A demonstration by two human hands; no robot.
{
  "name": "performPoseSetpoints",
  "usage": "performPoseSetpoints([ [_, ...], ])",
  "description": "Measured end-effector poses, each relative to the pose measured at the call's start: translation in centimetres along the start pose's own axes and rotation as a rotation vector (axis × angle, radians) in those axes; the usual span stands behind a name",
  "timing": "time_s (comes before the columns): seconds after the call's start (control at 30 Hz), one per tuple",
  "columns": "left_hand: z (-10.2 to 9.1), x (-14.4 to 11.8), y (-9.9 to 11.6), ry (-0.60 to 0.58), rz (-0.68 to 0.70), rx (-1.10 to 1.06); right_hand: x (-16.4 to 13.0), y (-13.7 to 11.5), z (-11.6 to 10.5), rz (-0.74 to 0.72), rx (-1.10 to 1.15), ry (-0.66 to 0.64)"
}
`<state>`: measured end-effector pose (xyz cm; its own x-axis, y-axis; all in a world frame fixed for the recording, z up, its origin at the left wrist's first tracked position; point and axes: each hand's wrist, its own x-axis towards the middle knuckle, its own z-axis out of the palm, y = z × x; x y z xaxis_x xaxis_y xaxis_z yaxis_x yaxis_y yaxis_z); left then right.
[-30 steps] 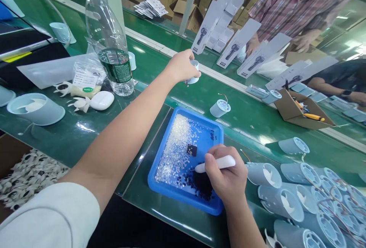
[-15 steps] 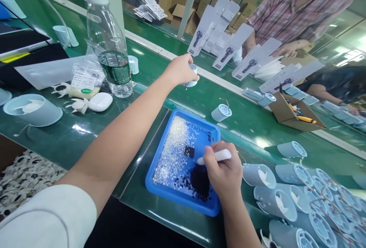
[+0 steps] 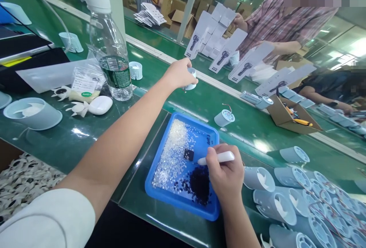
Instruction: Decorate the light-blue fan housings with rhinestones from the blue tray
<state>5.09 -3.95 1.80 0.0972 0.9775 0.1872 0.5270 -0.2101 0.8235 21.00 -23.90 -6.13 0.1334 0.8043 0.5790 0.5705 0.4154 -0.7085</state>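
Stretched out over the green bench, my left hand (image 3: 180, 74) grips a light-blue plastic cylinder (image 3: 192, 77) by its side. My right hand (image 3: 227, 173) is closed around a white pen-like tool (image 3: 219, 158), its thin tip pointing left over the blue tray (image 3: 150, 175). Inside that tray lie many small clear-white rings (image 3: 171, 152), a heap of small black pieces (image 3: 199, 185) and a black square block (image 3: 188, 154). Past the tray, a light-blue cylinder with wires (image 3: 224, 118) stands by itself.
Many light-blue fan housings (image 3: 274, 204) crowd the right side. A water bottle (image 3: 110, 49), a white case (image 3: 100, 105) and white fan blades (image 3: 78, 108) sit left. Behind are printed boxes (image 3: 223, 60), a cardboard tool box (image 3: 286, 118) and co-workers. White parts (image 3: 25, 187) fill a bin lower left.
My left hand, still holding the cylinder, has shifted slightly left and down. The right hand with the tool stays nearly in place. A co-worker's hand has risen to the printed boxes.
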Motion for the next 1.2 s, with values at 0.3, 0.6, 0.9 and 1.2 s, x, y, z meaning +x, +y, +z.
performPoseSetpoints([
  [0.3, -0.05, 0.08, -0.14, 0.006, 0.025, 0.014, -0.3, 0.26, -0.1, 0.008, -0.044, -0.004],
  [0.6, 0.18, -0.02, -0.05, -0.027, -0.067, -0.235, -0.56, -0.41, -0.16, -0.058, 0.166, -0.141],
  [0.9, 0.06, 0.53, -0.11, -0.073, -0.113, -0.542, -0.41, 0.15, -0.08, 0.006, -0.075, 0.064],
  [1.2, -0.26, -0.04, 0.79, -0.103, -0.141, -0.626, -0.04, 0.44, -0.02, 0.092, -0.125, 0.1],
])
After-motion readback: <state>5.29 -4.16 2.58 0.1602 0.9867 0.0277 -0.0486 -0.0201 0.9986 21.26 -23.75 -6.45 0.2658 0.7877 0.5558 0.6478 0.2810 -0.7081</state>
